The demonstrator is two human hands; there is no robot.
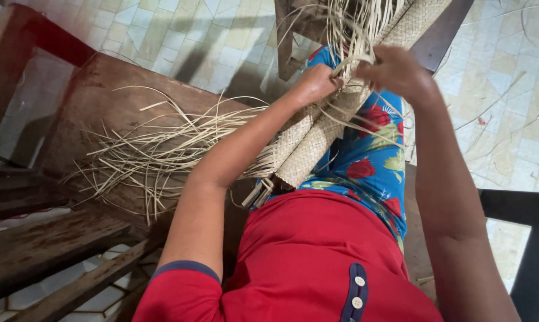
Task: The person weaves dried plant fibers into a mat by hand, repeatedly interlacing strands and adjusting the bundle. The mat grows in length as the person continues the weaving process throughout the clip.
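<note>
head view: one camera, looking down over a red shirt (317, 262) and floral skirt (371, 167)
mat (317, 137): half-woven, pale straw, lying along the lap from the skirt's near edge up toward the chair (436, 30) ahead — the lap props it so both hands can reach the open end
left hand (314, 83): fingers clenched on a bunch of strips at the mat's upper left edge, pinning the weave flat
right hand (395, 71): fingers curled, pinching strips at the mat's upper right edge; fingertips hidden, exact grip unclear
loose ends (359, 27): fan up past both hands, unwoven
spare strips (156, 149): heaped on the bench (102, 101) at the left, near its right edge — within reach of the left hand
floor (502, 107): pale tiles, stray strips scattered
</note>
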